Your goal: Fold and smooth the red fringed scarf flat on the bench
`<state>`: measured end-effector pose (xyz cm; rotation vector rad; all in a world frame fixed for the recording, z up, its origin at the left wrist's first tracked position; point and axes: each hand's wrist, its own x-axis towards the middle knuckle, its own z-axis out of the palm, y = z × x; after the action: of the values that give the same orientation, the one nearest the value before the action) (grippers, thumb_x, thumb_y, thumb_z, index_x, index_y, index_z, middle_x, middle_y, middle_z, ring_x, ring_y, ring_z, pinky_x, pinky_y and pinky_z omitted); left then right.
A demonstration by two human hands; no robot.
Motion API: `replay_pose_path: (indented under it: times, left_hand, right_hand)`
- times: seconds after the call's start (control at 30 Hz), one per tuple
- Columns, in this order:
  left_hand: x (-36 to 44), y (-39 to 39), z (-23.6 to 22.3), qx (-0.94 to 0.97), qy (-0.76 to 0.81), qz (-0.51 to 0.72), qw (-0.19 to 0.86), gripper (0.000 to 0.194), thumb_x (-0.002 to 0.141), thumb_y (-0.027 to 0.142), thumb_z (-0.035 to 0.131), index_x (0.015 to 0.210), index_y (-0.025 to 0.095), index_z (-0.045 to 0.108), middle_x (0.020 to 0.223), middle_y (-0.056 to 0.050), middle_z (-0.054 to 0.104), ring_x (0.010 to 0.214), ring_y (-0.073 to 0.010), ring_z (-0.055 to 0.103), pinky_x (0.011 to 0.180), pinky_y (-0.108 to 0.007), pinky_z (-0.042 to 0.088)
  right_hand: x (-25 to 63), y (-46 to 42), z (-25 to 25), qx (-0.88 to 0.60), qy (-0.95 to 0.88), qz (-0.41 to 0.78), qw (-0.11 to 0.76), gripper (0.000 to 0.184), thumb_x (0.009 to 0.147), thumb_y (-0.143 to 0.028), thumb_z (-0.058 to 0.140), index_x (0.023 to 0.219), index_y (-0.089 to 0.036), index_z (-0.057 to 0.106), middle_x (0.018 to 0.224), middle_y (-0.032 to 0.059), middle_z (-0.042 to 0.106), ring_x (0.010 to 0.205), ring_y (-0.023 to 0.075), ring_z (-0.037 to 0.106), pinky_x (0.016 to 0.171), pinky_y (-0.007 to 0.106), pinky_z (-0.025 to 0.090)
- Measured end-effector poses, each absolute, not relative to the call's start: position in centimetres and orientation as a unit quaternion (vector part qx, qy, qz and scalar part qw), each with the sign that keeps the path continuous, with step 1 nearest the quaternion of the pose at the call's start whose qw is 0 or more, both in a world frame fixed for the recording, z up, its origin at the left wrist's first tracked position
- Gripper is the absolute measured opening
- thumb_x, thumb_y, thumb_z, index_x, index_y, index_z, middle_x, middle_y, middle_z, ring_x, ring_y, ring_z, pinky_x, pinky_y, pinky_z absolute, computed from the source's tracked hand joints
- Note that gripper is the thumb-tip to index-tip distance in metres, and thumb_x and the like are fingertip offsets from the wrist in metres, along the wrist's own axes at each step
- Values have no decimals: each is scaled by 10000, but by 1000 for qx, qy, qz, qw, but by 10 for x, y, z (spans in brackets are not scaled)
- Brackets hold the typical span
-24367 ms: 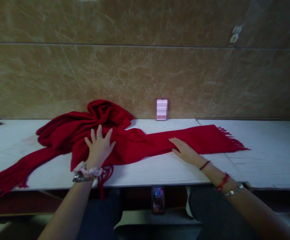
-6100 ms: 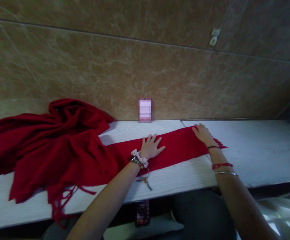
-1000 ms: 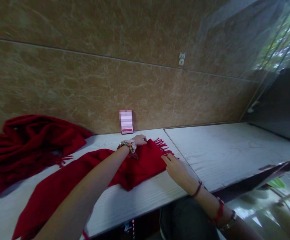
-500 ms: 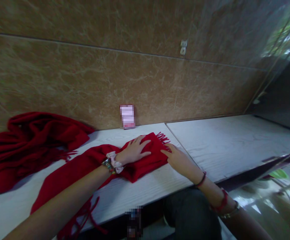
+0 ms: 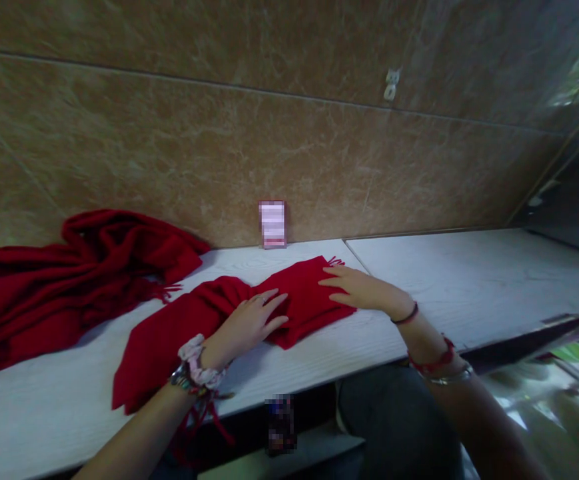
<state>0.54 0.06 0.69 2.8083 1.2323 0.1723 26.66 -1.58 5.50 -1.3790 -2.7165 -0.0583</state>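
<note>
A red fringed scarf [image 5: 299,293] lies along the white tabletop, narrowed and bunched near its middle. My left hand [image 5: 244,327] rests on the bunched part with its fingers spread. Over the scarf's right end, close to the fringe, my right hand [image 5: 359,288] lies flat with fingers apart. Neither hand grips the cloth. Some of the scarf's fringe hangs over the front edge of the table, below my left wrist. To the left, a second red cloth with fringe [image 5: 119,267] sits in a loose heap against the wall.
The white tabletop [image 5: 459,280] runs along a brown marbled wall, with a seam right of the scarf. A small blurred pink-and-white card [image 5: 273,223] leans on the wall. A dark object [image 5: 574,193] stands at the right end. My leg [image 5: 399,420] is under the front edge.
My left hand has slid left and toward me along the scarf. The right hand's fingers have gone from pinching at the fringe to lying flat. The view has shifted slightly.
</note>
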Motion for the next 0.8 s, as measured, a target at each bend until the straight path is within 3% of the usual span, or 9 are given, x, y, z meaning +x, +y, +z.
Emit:
replay_pose_path:
  times: [0.1,0.23,0.43,0.57,0.7,0.8]
  left_hand:
    - [2,-9,8,926,373,48,33,560,852,521,388,1333,235,374,1357,-107,404,1204,-244,405,996,-383,301]
    - [-17,-8,4,915,402,32,20,634,789,513,498,1342,237,356,1375,-111,376,1226,-265,372,1007,-413,277]
    - [-44,-4,2,891,453,20,-32,453,810,363,513,1245,235,492,1286,-103,470,1180,-255,423,1001,-420,294]
    - [-62,-9,4,836,532,43,-127,516,779,237,532,1287,249,444,1356,-109,378,1252,-303,317,1007,-506,249]
    - [-89,-8,0,769,616,53,-160,620,756,297,569,1339,245,364,1399,-134,299,1273,-374,249,960,-595,252]
    - [-103,-8,5,729,662,62,-164,734,728,285,603,1381,250,269,1451,-143,180,1278,-408,220,930,-601,290]
  right_hand:
    - [246,-4,57,-409,-910,15,67,348,878,-222,430,1207,-178,532,1289,84,507,1226,181,407,1020,382,333]
    - [231,-4,29,-408,-908,39,85,383,894,-240,407,1255,-137,486,1313,108,478,1241,180,386,1036,357,312]
    - [238,-13,3,-427,-899,54,80,433,907,-289,373,1330,-199,385,1408,71,352,1311,201,255,1062,438,236]
    - [244,-13,0,-442,-892,64,72,451,911,-333,349,1357,-271,326,1438,31,295,1329,204,205,1061,492,190]
    - [247,-10,-5,-455,-884,77,71,476,906,-380,330,1368,-266,308,1444,42,278,1333,220,189,1060,506,174]
    - [248,-7,-7,-473,-874,86,71,488,900,-385,323,1367,-247,318,1446,68,269,1332,245,188,1046,536,181]
